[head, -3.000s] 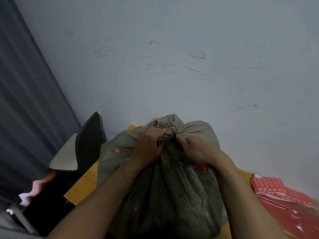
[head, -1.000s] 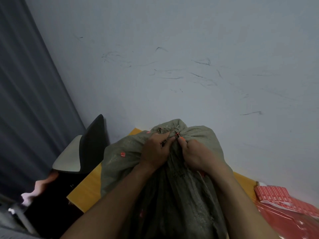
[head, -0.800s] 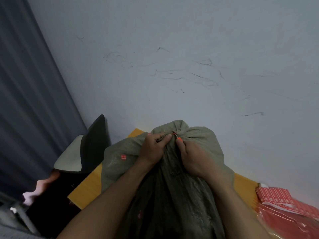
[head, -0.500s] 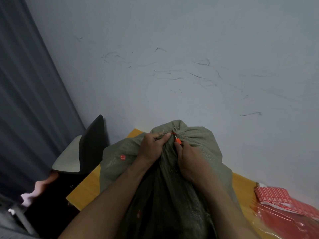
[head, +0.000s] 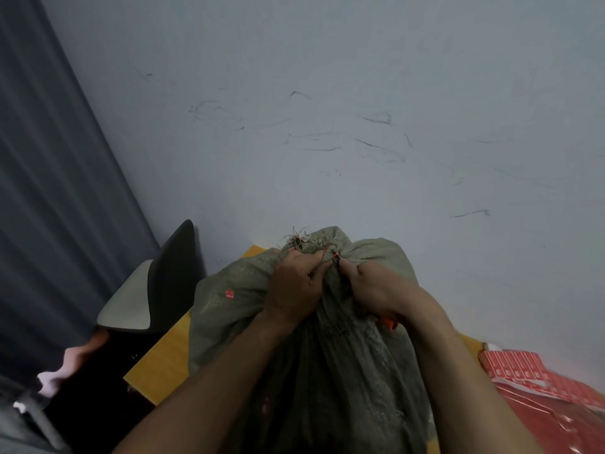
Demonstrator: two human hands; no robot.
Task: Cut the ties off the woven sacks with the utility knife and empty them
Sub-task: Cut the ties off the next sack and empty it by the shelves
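Hands meet at the gathered neck of a woven sack [head: 248, 309] standing on a yellow table [head: 163, 365] against a scuffed pale wall [head: 327, 93]. The left hand [head: 294, 283] grips the bunched cloth just below the mouth, fingers curled into it. The right hand [head: 376, 290], pressed to the sack beside it, is curled round a utility knife [head: 388, 322], of which only an orange butt shows under the heel of the palm. A small red tie [head: 334, 254] sits between the two sets of fingertips; the blade cannot be made out there. Forearms and the lower edge cut off the sack's base. The sack is grey-green, coarse and wrinkled, with frayed threads at the top and a small red mark on its left flank. Red packets [head: 540, 381] lie to the right, a dark chair [head: 170, 283] to the left.
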